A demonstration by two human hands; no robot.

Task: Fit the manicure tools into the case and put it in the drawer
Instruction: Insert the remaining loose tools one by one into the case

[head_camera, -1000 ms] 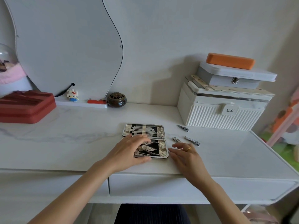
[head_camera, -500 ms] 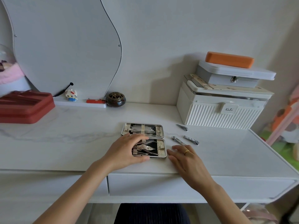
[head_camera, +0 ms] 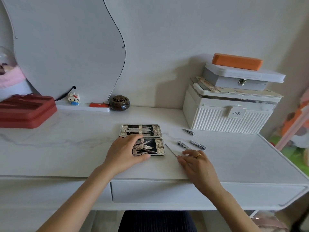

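The manicure case point(head_camera: 142, 139) lies open and flat on the white desk point(head_camera: 66, 148), near its front edge, with one half further back holding a row of slim tools under a strap and the nearer half holding scissors and nippers on a dark lining. The left hand point(head_camera: 124, 152) rests over the left part of the nearer half, fingers curved down on it and thumb at its front edge, so it holds the case there. The right hand point(head_camera: 196, 162) lies on the desk just right of the case, fingers fairly straight and slightly spread, a ring on one finger; its fingertips are at the near end of a thin metal stick point(head_camera: 170, 150) that lies slanted on the desk beside the case, though I cannot tell whether they pinch it. Beyond that hand lie three nail clippers: one point(head_camera: 182, 145) just past the fingers, a second point(head_camera: 197, 145) beside it to the right, and a third point(head_camera: 188, 131) further back, near a white ribbed storage box point(head_camera: 224, 119). On that box sit a grey latched box point(head_camera: 240, 80) and an orange case point(head_camera: 237, 61). A dark round burner point(head_camera: 119, 103), a small toy figure point(head_camera: 74, 98) and a red zip case point(head_camera: 25, 111) stand towards the back left, under a wavy mirror point(head_camera: 66, 47). The drawer front point(head_camera: 167, 191) below the desk edge is closed.
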